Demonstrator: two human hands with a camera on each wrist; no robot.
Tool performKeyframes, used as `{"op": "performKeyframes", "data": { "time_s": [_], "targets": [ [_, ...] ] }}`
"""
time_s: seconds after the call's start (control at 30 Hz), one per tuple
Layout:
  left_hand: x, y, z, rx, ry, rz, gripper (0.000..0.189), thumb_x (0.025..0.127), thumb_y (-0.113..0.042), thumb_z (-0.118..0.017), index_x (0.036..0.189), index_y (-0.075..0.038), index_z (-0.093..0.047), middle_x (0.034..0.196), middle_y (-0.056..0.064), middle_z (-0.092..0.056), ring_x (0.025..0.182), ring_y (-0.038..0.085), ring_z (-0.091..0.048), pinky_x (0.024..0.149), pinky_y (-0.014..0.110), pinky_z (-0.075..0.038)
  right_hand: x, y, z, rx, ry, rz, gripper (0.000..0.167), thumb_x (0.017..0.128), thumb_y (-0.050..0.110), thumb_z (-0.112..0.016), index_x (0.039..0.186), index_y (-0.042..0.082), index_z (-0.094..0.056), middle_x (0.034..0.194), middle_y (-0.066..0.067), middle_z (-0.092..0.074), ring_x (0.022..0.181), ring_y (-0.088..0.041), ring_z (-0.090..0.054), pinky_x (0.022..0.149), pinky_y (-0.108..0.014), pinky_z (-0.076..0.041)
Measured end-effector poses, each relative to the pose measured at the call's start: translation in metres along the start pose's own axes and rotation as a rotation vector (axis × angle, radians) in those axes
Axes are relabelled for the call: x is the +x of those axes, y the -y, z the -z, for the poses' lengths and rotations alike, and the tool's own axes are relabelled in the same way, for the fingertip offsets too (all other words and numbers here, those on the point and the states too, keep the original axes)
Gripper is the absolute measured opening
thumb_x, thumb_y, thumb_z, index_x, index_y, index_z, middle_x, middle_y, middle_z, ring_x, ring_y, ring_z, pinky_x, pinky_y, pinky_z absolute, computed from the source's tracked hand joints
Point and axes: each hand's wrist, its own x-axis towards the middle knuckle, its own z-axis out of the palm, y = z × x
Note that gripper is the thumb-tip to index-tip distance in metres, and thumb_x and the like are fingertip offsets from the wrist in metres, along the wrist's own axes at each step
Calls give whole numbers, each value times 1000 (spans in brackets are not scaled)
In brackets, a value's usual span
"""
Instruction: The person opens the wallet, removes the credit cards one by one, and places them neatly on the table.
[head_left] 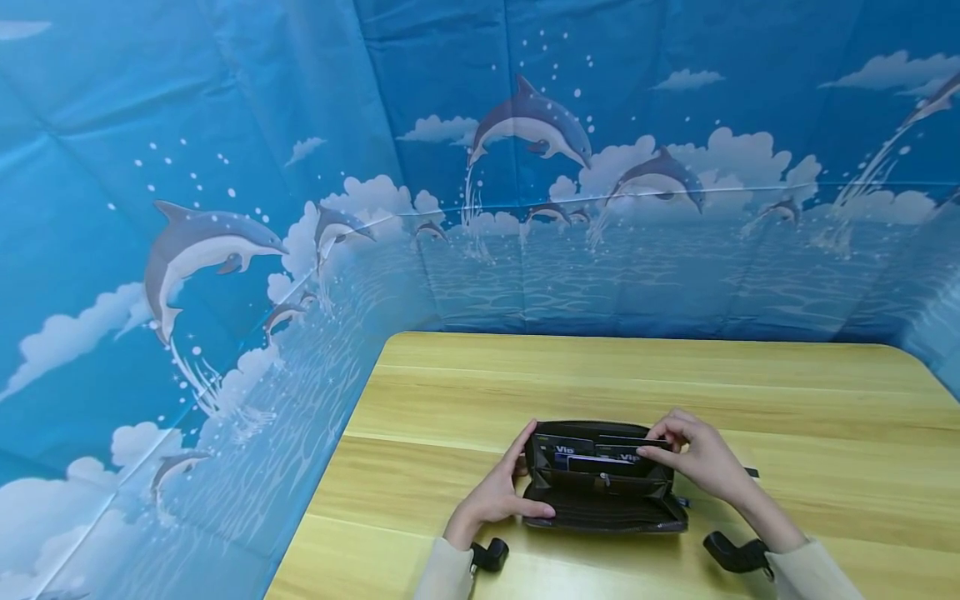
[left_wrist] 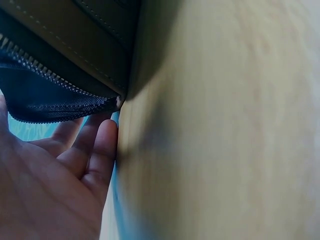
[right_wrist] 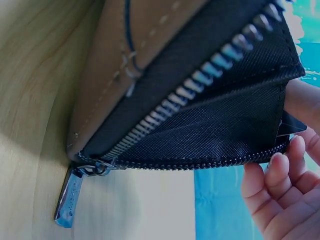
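Observation:
A dark zip-around wallet lies unzipped and spread open on the table, its far panel raised. Dark cards marked "Vip" stand in its slots, along with a pale-edged card. My left hand holds the wallet's left end, thumb on the near panel and fingers behind the raised one. At the upper right slot, my right hand pinches a black card between thumb and fingers. A corner of this card shows by the fingers in the right wrist view.
The wallet's metal zip pull hangs out at its right end. Black wrist mounts sit at both cuffs. Beneath everything is a wood-grain table, and a blue dolphin-print sheet rises behind it and to the left.

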Motion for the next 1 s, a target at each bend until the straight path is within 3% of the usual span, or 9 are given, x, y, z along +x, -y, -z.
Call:
{"op": "performKeyframes", "data": {
  "time_s": [0.23, 0.6, 0.8, 1.0],
  "targets": [
    [1, 2, 0, 28, -8, 6, 115, 72, -17, -85, 153, -34, -4, 142, -3, -38, 118, 15, -47, 102, 35, -33, -1, -3, -1, -31, -40, 0, 16, 77, 20, -80, 79, 25, -65, 72, 7, -46, 63, -8, -42, 54, -24, -34],
    [0, 2, 1, 5, -7, 7, 116, 72, -17, -85, 153, -32, -3, 141, -3, -40, 117, 16, -48, 101, 35, -34, -2, -3, -2, 46, -28, -161, 12, 86, 29, -71, 86, 18, -66, 76, 0, -52, 64, -14, -40, 54, -29, -33],
    [0, 1, 1, 5, -6, 9, 116, 72, -16, -84, 153, -32, -3, 141, -3, -41, 117, 16, -48, 101, 35, -34, -4, -4, -1, 94, -31, -215, 20, 88, 31, -69, 89, 13, -63, 72, -3, -49, 62, -15, -41, 52, -29, -33],
    [-1, -1, 0, 35, -18, 26, 116, 72, -18, -85, 153, -36, -4, 147, -4, -31, 120, 17, -45, 103, 39, -32, -6, -2, -1, 118, -50, -230, 22, 89, 30, -68, 89, 10, -61, 69, -3, -49, 61, -15, -42, 51, -29, -33]
  ]
}}
